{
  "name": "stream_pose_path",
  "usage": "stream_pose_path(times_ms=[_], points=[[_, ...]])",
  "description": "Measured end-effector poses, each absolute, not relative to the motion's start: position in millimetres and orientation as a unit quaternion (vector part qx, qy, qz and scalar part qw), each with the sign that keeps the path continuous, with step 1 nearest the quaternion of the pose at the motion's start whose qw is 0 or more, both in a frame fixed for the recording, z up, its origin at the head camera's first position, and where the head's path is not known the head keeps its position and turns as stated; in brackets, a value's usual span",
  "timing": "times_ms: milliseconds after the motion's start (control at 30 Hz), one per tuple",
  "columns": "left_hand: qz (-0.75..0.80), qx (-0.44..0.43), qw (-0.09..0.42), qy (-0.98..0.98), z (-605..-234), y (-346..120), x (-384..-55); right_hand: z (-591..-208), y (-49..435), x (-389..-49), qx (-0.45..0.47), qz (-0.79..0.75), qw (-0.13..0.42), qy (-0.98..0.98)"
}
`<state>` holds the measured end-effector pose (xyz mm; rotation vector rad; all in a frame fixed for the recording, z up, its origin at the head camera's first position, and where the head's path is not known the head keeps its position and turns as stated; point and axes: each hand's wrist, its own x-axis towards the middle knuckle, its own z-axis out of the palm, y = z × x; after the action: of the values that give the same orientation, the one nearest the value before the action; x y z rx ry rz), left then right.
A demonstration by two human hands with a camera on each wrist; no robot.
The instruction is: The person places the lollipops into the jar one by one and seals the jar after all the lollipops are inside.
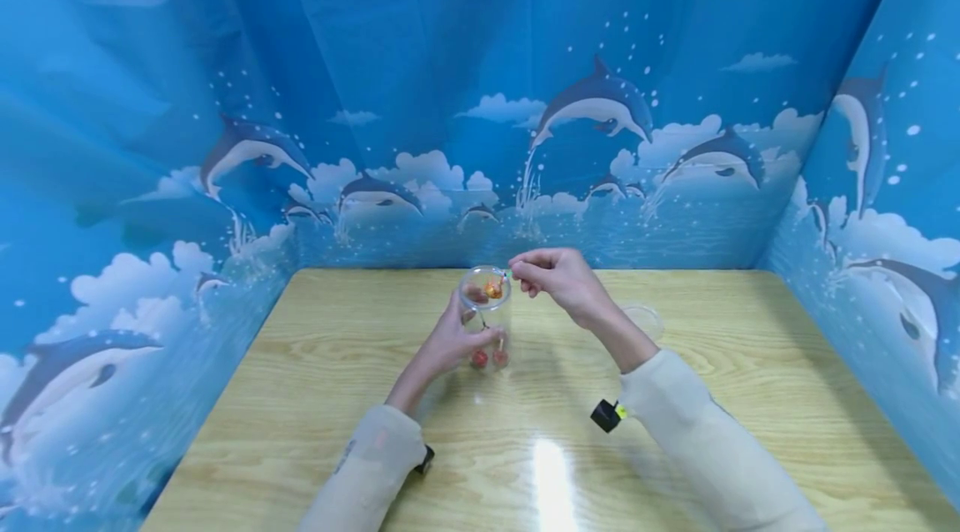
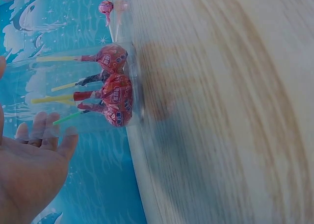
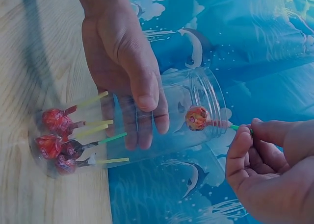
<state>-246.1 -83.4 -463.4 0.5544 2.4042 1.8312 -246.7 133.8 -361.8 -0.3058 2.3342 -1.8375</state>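
Observation:
A clear plastic jar [image 1: 487, 307] stands upright on the table, its mouth uncovered. My left hand [image 1: 452, 340] holds it round the side, thumb across the front. At its bottom lie several red-wrapped lollipops [image 3: 54, 140], yellow and green sticks pointing up. My right hand [image 1: 558, 278] is at the jar's rim, thumb and forefinger pinching the green stick of an orange-wrapped lollipop [image 3: 197, 118]. That lollipop's head is inside the mouth of the jar, above the others. Seen from the left wrist, the jar's base meets the tabletop.
A clear round lid [image 1: 642, 321] lies on the wood-grain table [image 1: 315, 432], right of the jar. Beyond the jar in the left wrist view shows a pink-wrapped lollipop [image 2: 105, 7]. Blue dolphin-print curtains [image 1: 420, 57] enclose the table's back and sides.

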Motion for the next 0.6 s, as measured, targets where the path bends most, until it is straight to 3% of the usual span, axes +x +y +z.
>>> stream_pose_path(times_ms=[600], points=[[0.593, 0.183, 0.038, 0.783, -462.6, -84.2, -245.4, -360.3, 126.8, -249.2, -0.145, -0.56, 0.061, 0.813]])
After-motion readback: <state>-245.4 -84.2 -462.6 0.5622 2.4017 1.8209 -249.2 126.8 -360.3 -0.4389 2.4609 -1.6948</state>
